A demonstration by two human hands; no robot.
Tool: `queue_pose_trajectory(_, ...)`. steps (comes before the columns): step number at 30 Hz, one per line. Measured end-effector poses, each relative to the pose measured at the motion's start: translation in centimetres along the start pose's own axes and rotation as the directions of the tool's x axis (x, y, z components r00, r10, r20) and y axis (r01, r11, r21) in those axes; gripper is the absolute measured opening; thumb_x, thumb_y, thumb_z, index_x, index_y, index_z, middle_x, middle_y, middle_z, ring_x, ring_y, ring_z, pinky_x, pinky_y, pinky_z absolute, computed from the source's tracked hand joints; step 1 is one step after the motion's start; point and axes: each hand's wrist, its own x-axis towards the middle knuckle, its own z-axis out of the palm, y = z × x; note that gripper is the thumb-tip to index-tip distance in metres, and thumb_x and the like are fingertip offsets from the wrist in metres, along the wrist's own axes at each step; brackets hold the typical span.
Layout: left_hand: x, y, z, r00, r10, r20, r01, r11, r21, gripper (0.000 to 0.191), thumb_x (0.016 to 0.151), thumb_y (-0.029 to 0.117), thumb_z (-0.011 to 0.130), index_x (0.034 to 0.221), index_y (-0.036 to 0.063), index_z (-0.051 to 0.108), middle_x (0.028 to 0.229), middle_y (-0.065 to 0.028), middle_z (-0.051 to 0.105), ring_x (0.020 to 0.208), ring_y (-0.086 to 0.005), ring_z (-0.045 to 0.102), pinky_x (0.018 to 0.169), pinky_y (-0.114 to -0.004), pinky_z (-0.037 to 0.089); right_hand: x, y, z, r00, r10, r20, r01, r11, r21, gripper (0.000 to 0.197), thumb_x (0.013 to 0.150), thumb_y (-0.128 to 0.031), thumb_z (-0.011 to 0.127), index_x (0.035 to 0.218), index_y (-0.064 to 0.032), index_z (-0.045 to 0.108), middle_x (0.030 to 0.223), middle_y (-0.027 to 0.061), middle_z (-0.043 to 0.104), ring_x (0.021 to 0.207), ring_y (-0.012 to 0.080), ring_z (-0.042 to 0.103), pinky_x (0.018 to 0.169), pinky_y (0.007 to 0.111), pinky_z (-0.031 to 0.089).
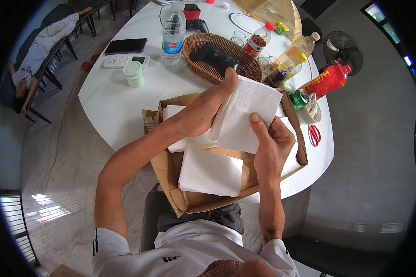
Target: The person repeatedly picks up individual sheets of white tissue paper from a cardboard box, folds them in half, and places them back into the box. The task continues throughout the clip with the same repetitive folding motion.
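Note:
A stack of white embossed paper napkins (251, 104) is held up above a shallow cardboard box (215, 204). My left hand (208, 104) grips its left side, thumb along the top edge and fingers hidden behind. At the lower right, my right hand (272, 145) pinches the stack between thumb and fingers. In the box, another pile of napkins (210, 172) lies toward the near side. A further napkin pile (173, 110) sits at the back left, partly covered by my left forearm. More white napkins (292, 161) lie along the right side, behind my right hand.
Behind the box stands a wicker basket (197, 46) with a black game controller (215, 57). Nearby are a water bottle (173, 38), remote control (124, 61), phone (126, 46) and green container (134, 74). Red-handled scissors (314, 135) and several drink bottles are right. A person (43, 45) lies on chairs.

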Motion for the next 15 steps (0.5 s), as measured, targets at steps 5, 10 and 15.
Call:
queue_pose_trajectory(5,0.26,-0.48,-1.06,0.997,0.004,0.081,-0.026,0.962,0.271,0.051,0.101,0.039,0.073,0.133,0.001,0.063,0.119,-0.0083,0.071,0.11,-0.0145,0.068,0.095,-0.033,0.056,-0.02,0.04,-0.18,1.0,-0.005,0.018,0.005,1.0,0.023,0.027,0.097,-0.016,0.079,0.114,0.005,0.077,0.089,0.0042,0.077,0.077,0.0053,0.063,0.07,0.023,0.05)
queue_pose_trajectory(10,0.39,-0.75,-1.12,0.996,0.032,0.088,-0.055,0.959,0.277,0.047,0.099,0.032,0.076,0.134,0.0015,0.065,0.12,-0.0091,0.073,0.107,-0.0149,0.069,0.092,-0.033,0.057,-0.14,-0.13,-0.09,1.0,0.006,0.022,-0.007,0.997,0.073,0.027,0.097,-0.014,0.079,0.115,0.0056,0.077,0.092,0.005,0.077,0.08,0.0064,0.064,0.072,0.023,0.052)
queue_pose_trajectory(15,0.45,-0.97,-1.3,0.996,0.014,0.085,-0.036,0.964,0.264,0.046,0.099,0.031,0.076,0.133,0.0018,0.066,0.118,-0.0092,0.073,0.107,-0.0153,0.07,0.092,-0.034,0.058,-0.27,-0.38,0.21,1.0,0.012,0.024,-0.014,0.993,0.117,0.026,0.097,-0.012,0.079,0.116,0.0063,0.076,0.095,0.0061,0.077,0.082,0.0072,0.066,0.074,0.023,0.053)
